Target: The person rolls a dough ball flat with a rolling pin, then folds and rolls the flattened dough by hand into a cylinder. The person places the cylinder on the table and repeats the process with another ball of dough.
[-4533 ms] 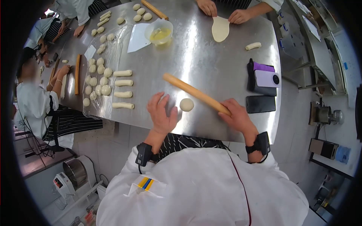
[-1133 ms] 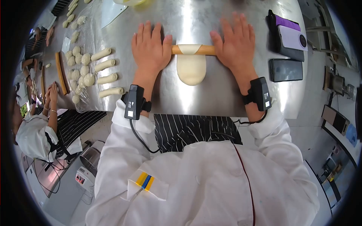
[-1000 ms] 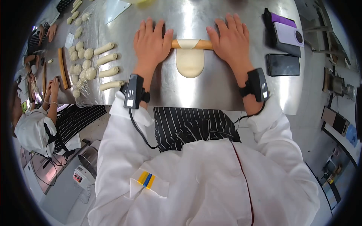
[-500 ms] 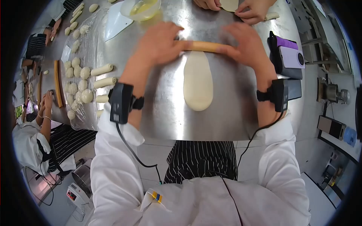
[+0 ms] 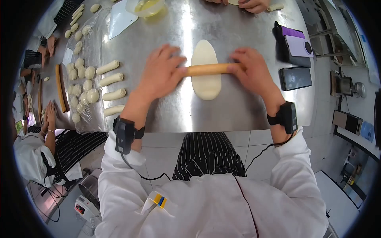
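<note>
A long, flat oval of dough [image 5: 206, 88] lies on the steel table [image 5: 166, 115] in front of me. Across its middle rests a wooden rolling pin [image 5: 208, 70]. My left hand [image 5: 162, 71] has its thumb against the pin's left end, with the fingers spread and raised. At the right end, my right hand [image 5: 250, 69] touches the pin with its thumb side, fingers bent and apart. Neither hand wraps round the pin. The dough's rounded ends show above and below it.
Dough balls [image 5: 92, 95] under plastic film and several rolled dough pieces [image 5: 114, 94] lie left. A scraper [image 5: 120, 20] and a bowl [image 5: 149, 7] are at the back left, a phone [image 5: 295, 78] and a case [image 5: 291, 43] right. Other people's hands [image 5: 254, 4] are at the far edge.
My hands and the rolling pin have come back towards me, from the dough's far end to its middle. The dough's far end is now uncovered.
</note>
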Demonstrator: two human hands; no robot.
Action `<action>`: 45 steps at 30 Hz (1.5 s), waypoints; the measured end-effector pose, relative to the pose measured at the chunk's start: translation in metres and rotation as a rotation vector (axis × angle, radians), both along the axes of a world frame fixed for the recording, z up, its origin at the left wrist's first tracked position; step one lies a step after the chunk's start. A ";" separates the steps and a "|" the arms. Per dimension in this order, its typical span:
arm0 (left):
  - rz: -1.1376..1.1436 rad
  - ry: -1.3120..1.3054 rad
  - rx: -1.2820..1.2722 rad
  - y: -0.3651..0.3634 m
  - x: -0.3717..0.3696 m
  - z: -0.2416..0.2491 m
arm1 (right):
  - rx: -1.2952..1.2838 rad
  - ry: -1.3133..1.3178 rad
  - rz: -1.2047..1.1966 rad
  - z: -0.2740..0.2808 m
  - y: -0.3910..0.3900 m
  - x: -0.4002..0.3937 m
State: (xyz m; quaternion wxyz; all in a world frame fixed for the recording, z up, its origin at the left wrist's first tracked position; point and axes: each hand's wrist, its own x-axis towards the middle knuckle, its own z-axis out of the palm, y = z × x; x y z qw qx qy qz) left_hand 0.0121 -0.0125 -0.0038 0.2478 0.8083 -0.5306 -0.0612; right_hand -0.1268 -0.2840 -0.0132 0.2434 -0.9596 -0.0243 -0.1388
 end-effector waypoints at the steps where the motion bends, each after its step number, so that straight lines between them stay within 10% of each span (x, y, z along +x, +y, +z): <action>1: 0.177 -0.132 0.018 -0.012 0.003 0.000 | 0.003 0.011 -0.005 -0.004 0.000 0.007; 6: 0.515 -0.309 0.143 -0.038 -0.006 -0.030 | -0.473 -0.130 -0.361 -0.026 0.007 0.039; 29: 0.373 -0.373 0.038 0.052 -0.146 -0.033 | -0.342 -0.049 -0.245 -0.029 0.099 -0.137; 32: 0.411 -0.049 0.190 0.051 -0.116 0.000 | -0.289 -0.026 -0.255 -0.001 0.081 -0.101; 45: 0.717 -0.238 0.070 -0.016 -0.019 -0.030 | -0.187 0.235 -0.394 -0.014 0.024 0.021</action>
